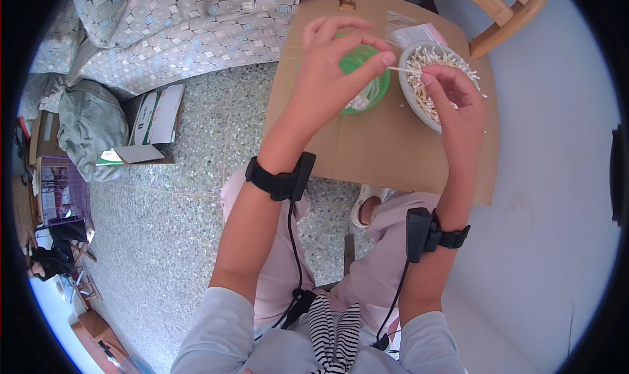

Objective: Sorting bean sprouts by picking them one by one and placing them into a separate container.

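Note:
Above the cardboard-covered surface, my left hand [334, 69] pinches one end of a thin cotton swab [401, 68] between thumb and index finger. The swab's other end meets the closed fingertips of my right hand [460, 102]. Beneath the right hand is a white bowl [407, 97] heaped with loose cotton swabs [452, 60]. A round green basket [385, 89] stands to its left, partly covered by my left hand. White pieces lie inside the basket, too small to make out.
Cardboard [367, 148] lies under the bowl and basket. A clear plastic bag [419, 34] is behind the bowl. A wooden chair [511, 13] stands at the far right beside the wall. On the left are patterned fabric [196, 20] and an open carton [157, 115] on the speckled floor.

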Motion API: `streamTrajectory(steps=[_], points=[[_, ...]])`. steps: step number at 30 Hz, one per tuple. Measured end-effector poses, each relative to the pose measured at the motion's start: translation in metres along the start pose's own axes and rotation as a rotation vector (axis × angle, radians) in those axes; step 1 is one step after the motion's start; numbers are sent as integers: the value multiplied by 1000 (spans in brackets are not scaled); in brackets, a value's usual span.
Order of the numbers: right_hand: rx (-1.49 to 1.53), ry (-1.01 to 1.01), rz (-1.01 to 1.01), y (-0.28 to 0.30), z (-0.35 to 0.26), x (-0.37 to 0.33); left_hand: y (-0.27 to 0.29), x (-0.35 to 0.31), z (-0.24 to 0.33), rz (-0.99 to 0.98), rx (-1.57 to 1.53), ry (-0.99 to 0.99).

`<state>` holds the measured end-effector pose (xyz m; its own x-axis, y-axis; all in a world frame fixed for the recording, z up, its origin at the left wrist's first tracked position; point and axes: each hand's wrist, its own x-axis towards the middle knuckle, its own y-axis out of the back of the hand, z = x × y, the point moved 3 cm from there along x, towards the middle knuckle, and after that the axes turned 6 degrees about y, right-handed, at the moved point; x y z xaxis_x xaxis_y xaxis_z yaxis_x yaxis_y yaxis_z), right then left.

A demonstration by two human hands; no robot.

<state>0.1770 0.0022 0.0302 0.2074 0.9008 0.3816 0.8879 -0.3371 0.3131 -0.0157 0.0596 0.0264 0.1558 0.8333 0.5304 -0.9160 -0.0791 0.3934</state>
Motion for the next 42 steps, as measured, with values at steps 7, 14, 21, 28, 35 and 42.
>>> streamTrajectory(steps=[7, 14, 21, 28, 35, 42], points=[[-218, -16, -127, -5, 0, -5, -9, -15, -18, -149, 376, 44], [-358, 38, -197, -19, -3, -8, -14, -17, -30, -181, 300, 155], [-366, 23, -174, -15, -5, -6, -8, -21, -30, -274, 455, 116], [-332, 24, -206, -20, -6, -8, -13, -16, -34, -246, 238, 184], [-227, 16, -201, -35, -4, -7, -19, -10, -37, -295, -97, 307], [-272, 46, -78, -31, -7, -7, -16, -10, -40, -257, -208, 384]])
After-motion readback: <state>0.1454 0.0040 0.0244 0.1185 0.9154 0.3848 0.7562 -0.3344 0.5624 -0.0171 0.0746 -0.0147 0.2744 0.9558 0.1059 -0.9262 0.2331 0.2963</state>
